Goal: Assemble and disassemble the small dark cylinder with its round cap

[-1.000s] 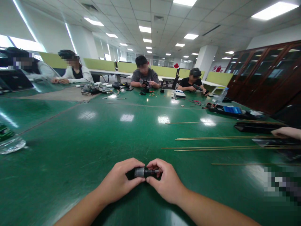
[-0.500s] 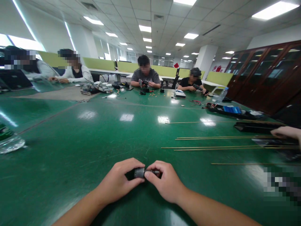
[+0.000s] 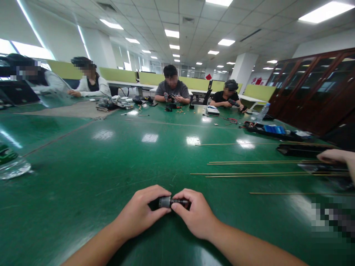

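Table (image 3: 116,159): broad, glossy, green.
Rods (image 3: 244,173): thin, straight, brass-coloured, on the table's right side.
Left hand (image 3: 138,211): pinching a small dark-grey metal cylinder (image 3: 165,202) by its wide end.
Right hand (image 3: 198,214): gripping its narrow shaft.
Cylinder: between both hands.

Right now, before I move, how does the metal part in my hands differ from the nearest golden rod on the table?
The metal part is short and stout, the golden rod long and thin. The metal part is dark grey and steps down to a narrower end; the golden rod looks even in thickness. The left hand and right hand hold the metal part; the golden rod lies untouched. Both point roughly sideways.
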Demonstrator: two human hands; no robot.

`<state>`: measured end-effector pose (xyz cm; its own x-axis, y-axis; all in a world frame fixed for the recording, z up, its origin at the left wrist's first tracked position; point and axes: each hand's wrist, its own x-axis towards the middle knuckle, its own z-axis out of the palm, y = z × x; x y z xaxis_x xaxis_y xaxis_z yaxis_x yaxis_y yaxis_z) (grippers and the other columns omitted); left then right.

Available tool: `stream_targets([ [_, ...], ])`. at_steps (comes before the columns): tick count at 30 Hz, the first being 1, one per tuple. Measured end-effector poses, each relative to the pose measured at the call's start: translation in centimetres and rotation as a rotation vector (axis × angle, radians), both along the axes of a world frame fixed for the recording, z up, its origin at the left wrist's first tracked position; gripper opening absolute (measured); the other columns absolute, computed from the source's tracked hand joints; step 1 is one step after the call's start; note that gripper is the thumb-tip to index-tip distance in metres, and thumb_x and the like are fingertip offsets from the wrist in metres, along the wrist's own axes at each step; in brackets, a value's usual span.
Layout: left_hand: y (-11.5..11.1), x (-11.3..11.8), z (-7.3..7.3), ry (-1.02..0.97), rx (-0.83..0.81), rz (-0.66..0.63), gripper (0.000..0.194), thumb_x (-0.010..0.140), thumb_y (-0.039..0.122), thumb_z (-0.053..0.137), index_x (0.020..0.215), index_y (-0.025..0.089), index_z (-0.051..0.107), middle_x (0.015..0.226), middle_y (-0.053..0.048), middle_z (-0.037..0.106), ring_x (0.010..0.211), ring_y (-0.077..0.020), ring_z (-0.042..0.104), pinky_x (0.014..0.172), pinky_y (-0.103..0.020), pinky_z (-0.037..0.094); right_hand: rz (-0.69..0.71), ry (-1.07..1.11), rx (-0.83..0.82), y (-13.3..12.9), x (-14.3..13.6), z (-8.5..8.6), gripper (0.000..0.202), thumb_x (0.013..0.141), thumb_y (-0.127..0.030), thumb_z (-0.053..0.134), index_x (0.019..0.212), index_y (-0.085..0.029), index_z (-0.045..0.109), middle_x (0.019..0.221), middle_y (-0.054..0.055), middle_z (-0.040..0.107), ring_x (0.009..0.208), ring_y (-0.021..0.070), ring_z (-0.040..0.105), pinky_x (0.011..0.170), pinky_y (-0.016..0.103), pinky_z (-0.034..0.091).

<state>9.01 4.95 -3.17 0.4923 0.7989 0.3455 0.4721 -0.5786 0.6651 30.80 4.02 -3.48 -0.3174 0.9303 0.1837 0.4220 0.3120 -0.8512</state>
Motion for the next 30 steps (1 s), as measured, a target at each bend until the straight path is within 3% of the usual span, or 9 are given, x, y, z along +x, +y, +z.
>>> stream_targets([
  [30,0.12,-0.27,0.14,-0.012,0.033,0.009,0.022,0.087,0.027,0.070,0.108,0.023,0.069,0.101,-0.005,0.070,0.093,-0.0182,0.066,0.084,-0.030,0.053,-0.004,0.017,-0.006,-0.06,-0.04,0.11,0.009,0.086,-0.020,0.069,0.093,-0.021,0.074,0.083,0.000,0.068,0.075,0.0146,0.061,0.068,0.025,0.043],
])
